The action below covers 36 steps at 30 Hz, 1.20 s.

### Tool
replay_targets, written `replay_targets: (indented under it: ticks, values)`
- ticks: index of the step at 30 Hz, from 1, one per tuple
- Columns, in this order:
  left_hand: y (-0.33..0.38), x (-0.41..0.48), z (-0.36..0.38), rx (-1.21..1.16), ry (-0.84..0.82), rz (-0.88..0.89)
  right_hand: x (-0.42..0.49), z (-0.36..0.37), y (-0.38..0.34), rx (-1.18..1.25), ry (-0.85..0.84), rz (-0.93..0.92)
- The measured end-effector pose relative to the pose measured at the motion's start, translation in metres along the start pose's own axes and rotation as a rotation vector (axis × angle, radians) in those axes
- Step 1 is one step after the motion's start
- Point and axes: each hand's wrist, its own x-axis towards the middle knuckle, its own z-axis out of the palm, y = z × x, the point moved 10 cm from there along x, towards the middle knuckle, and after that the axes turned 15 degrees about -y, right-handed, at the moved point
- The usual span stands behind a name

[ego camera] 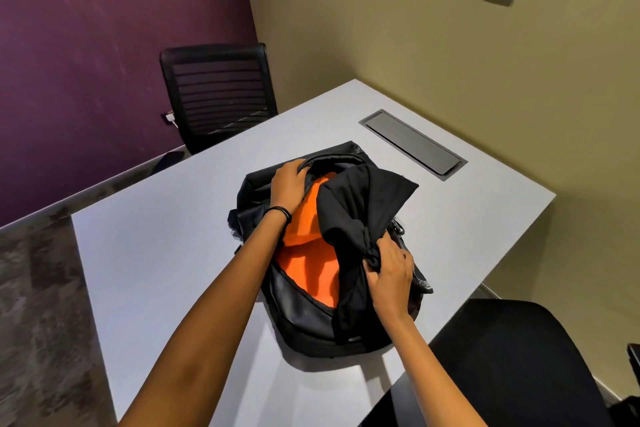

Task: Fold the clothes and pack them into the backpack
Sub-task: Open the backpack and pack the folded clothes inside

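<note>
A black fabric backpack with a bright orange lining (304, 315) is lying flat on the pale grey table (156, 253), its main compartment gaping open. The person's left hand (289, 185) is clenching the far rim of the opening, holding it wide. The right hand (389, 276) is grasping a bunched end of a soft black garment (360, 208), which is draping across the right side of the opening, half in and half out, one corner hanging beyond the bag's edge.

The garment is looking light and limp, creasing wherever it is pinched, so it will likely sag and unfold if held by one end alone. A hold under the folded middle, with the palm flat, would probably keep its shape better. The backpack itself is soft-walled and slumping, so its rim needs holding open while the cloth is going in.
</note>
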Motion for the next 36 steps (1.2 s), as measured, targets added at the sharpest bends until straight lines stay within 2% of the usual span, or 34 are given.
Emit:
replay_targets:
  ticks: [5,11,15,18,25,32,36]
  values:
    - [0.017,-0.003,-0.008,0.024,0.11,0.074,-0.002,0.009,0.0,0.008,-0.026,-0.027]
    - [0.058,-0.013,-0.031,-0.014,0.247,0.232,0.009,0.016,-0.012,-0.013,-0.135,-0.082]
    - [0.075,-0.019,-0.033,-0.006,0.235,0.29,0.026,0.025,-0.022,-0.08,-0.179,-0.074]
    - [0.075,-0.022,-0.035,-0.009,0.241,0.307,0.038,0.047,-0.021,-0.192,-0.279,-0.057]
    - [0.075,-0.032,-0.019,0.086,0.125,0.416,0.043,0.094,-0.005,-0.361,-0.408,0.008]
    - [0.071,-0.038,-0.013,0.07,0.093,0.426,0.058,0.125,0.005,-0.455,-0.544,0.093]
    - [0.076,-0.043,-0.013,0.055,0.081,0.46,0.067,0.138,0.008,-0.421,-0.571,0.109]
